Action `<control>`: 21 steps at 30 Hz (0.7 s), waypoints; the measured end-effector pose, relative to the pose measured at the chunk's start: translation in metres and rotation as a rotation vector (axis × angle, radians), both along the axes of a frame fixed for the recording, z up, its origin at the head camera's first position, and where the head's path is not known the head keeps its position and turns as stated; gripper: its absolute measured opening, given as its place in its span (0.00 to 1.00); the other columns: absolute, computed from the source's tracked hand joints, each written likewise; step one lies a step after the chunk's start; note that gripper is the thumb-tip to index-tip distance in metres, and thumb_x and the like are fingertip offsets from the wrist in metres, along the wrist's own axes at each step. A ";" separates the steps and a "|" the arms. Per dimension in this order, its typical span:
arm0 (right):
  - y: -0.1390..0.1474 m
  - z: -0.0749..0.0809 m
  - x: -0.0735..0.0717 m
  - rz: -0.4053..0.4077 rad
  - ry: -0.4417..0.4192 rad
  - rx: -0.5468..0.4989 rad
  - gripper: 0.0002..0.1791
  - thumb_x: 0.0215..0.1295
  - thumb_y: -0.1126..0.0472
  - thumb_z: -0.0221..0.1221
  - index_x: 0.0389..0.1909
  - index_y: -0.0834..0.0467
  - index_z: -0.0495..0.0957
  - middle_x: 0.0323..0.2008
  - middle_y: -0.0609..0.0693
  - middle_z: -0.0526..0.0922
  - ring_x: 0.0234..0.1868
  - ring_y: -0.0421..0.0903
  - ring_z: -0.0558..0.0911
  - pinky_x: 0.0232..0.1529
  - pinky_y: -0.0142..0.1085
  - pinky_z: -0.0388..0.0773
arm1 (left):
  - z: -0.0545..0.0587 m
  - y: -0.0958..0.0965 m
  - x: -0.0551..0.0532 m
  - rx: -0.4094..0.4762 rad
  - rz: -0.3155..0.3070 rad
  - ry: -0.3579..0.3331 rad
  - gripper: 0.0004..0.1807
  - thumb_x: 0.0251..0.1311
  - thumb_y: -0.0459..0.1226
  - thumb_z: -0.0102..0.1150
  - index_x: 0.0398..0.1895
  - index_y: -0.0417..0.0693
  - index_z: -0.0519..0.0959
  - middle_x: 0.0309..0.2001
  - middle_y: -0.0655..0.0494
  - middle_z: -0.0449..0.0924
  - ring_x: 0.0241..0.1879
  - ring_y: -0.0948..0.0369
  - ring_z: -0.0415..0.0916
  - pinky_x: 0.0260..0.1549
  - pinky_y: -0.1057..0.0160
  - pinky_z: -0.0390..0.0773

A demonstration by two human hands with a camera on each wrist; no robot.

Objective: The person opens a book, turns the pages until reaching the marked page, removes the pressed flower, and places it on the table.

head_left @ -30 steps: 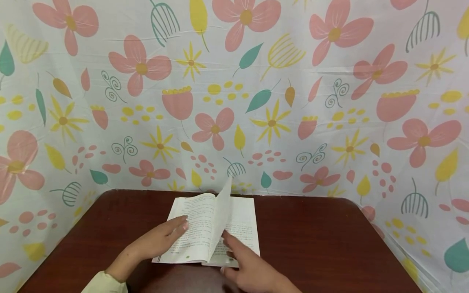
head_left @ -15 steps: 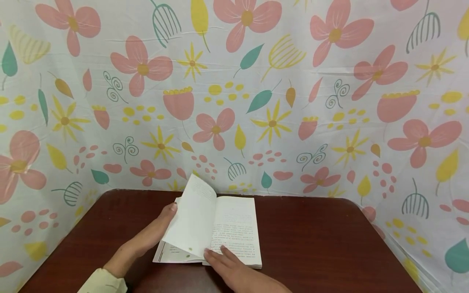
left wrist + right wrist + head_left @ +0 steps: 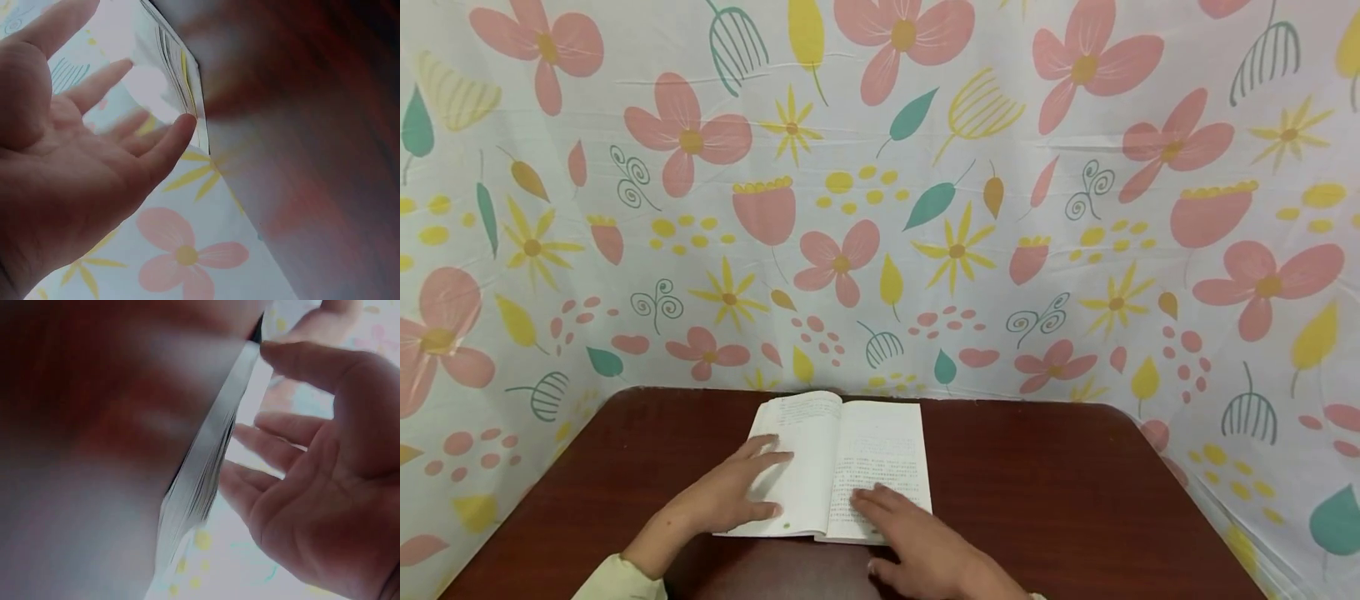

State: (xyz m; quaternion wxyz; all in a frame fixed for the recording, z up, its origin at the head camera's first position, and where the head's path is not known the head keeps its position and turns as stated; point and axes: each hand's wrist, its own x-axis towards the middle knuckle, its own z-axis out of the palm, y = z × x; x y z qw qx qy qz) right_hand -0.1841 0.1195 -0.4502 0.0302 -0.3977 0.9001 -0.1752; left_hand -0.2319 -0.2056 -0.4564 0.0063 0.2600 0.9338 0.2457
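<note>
Head view: an opened, white-paged paper book [image 3: 820, 475] lies on the glossy reddish-brown counter [image 3: 1060, 500]; the bare left hand [image 3: 724, 493] and bare right hand [image 3: 921, 542] extend loosely spread fingers over its pages, gripping nothing.

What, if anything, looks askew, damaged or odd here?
Nothing stands out. The open book lies on the dark red table without visible tears, its left page gently bowed; the floral sheet behind is only lightly creased.

The head camera looks from above and behind the fingers [image 3: 775, 458], well apart, forward and down. Both wrist cameras, very near, face along the fingers from the palm side; all views share the book [image 3: 812, 475].
</note>
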 end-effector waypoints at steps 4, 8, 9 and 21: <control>0.013 0.001 -0.013 -0.110 0.031 0.014 0.28 0.62 0.55 0.69 0.63 0.54 0.77 0.68 0.50 0.71 0.69 0.51 0.70 0.64 0.44 0.71 | -0.001 -0.002 0.001 -0.075 -0.066 -0.003 0.39 0.58 0.46 0.71 0.71 0.47 0.68 0.72 0.42 0.62 0.68 0.46 0.65 0.60 0.43 0.69; 0.020 0.003 -0.021 -0.156 0.007 0.019 0.20 0.58 0.53 0.72 0.52 0.49 0.84 0.63 0.48 0.77 0.64 0.47 0.76 0.58 0.42 0.75 | 0.000 -0.004 0.002 -0.097 -0.083 -0.012 0.39 0.60 0.47 0.69 0.73 0.46 0.67 0.72 0.43 0.61 0.68 0.45 0.65 0.59 0.42 0.70; 0.021 0.004 -0.022 -0.157 -0.001 0.017 0.19 0.57 0.53 0.72 0.50 0.48 0.85 0.62 0.47 0.78 0.63 0.46 0.76 0.57 0.42 0.76 | 0.000 -0.004 0.002 -0.096 -0.090 -0.011 0.39 0.60 0.47 0.69 0.73 0.45 0.66 0.72 0.42 0.61 0.68 0.45 0.65 0.59 0.42 0.69; 0.029 0.014 -0.025 0.027 0.032 -0.110 0.12 0.61 0.72 0.65 0.27 0.51 0.84 0.37 0.42 0.86 0.40 0.35 0.81 0.39 0.28 0.78 | 0.001 -0.004 0.003 -0.111 -0.084 -0.072 0.40 0.63 0.48 0.66 0.75 0.47 0.63 0.74 0.42 0.57 0.71 0.43 0.60 0.61 0.39 0.67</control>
